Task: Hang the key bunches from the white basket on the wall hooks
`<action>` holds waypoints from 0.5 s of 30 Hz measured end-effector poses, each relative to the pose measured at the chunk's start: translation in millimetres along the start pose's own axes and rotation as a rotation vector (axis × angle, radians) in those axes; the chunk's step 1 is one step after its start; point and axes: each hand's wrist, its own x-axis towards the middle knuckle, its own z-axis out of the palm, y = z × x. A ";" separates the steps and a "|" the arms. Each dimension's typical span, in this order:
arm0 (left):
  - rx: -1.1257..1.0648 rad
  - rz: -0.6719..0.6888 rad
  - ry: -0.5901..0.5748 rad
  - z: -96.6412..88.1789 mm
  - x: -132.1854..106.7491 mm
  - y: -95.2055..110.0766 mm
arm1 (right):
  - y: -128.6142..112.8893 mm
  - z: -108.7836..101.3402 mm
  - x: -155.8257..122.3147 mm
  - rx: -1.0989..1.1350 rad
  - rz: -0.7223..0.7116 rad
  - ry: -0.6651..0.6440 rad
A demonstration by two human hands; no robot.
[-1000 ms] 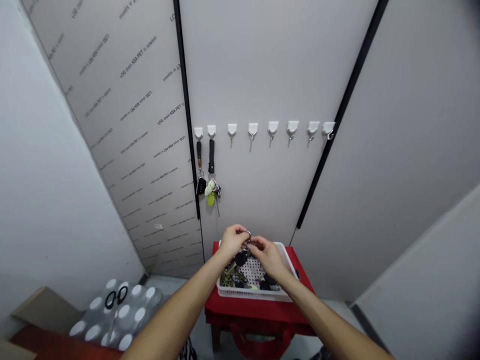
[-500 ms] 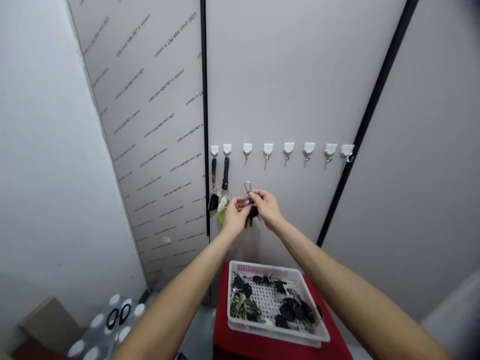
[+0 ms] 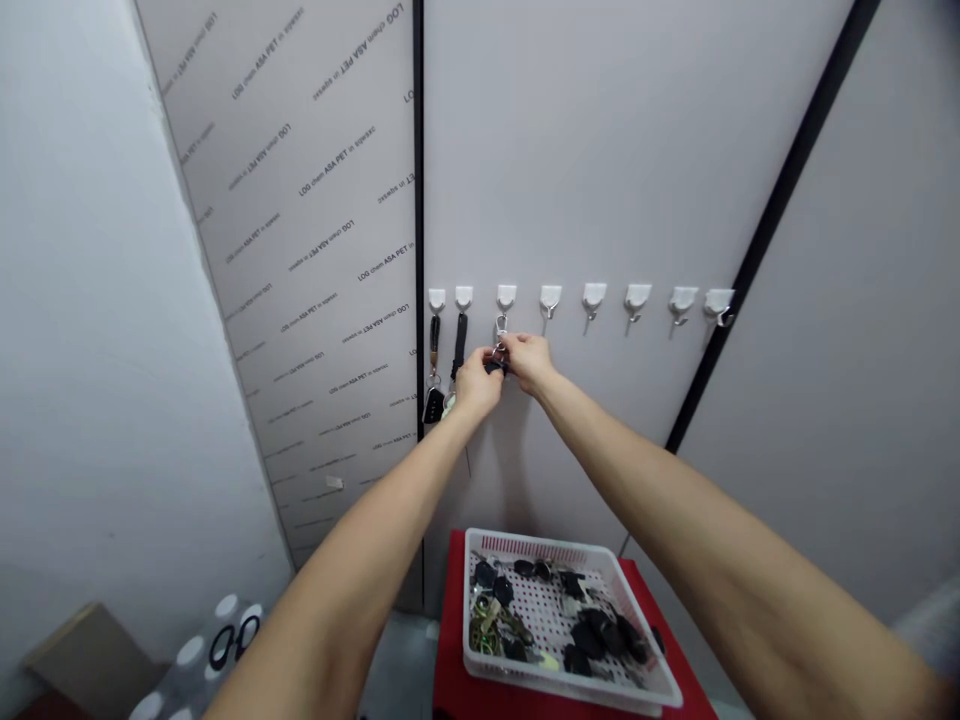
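Both hands are raised to the wall, at the third white hook [image 3: 507, 297] from the left. My right hand [image 3: 529, 360] pinches the metal clip of a bunch of keys [image 3: 496, 368], whose top loop is up at that hook; whether it hangs on the hook I cannot tell. My left hand [image 3: 478, 382] is closed around the dark lower part of the same bunch, mostly hidden by the fingers. Just left of it hang a black strap [image 3: 460, 345] on the second hook and a black car key [image 3: 434, 405] on the first.
More white hooks [image 3: 594, 294] run to the right along the wall. Below, a white plastic basket [image 3: 574, 690] with several keys stands on a red-covered surface [image 3: 450, 600]. Bottles [image 3: 191, 650] with white caps and black-handled scissors [image 3: 222, 647] are at the lower left.
Both hands have moved up with the keys, from below the hooks to the third hook. The clip's top has reached the hook.
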 end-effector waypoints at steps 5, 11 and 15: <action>0.008 -0.072 -0.002 -3.2 -18.5 -8.7 | 11.3 -15.4 -8.1 -0.255 -0.126 0.041; 0.037 -0.117 -0.108 0.0 -89.2 -39.4 | 52.4 -66.1 -72.2 -0.444 -0.120 -0.122; 0.228 -0.153 -0.312 7.9 -157.6 -69.9 | 109.7 -106.2 -141.9 -0.646 0.046 -0.371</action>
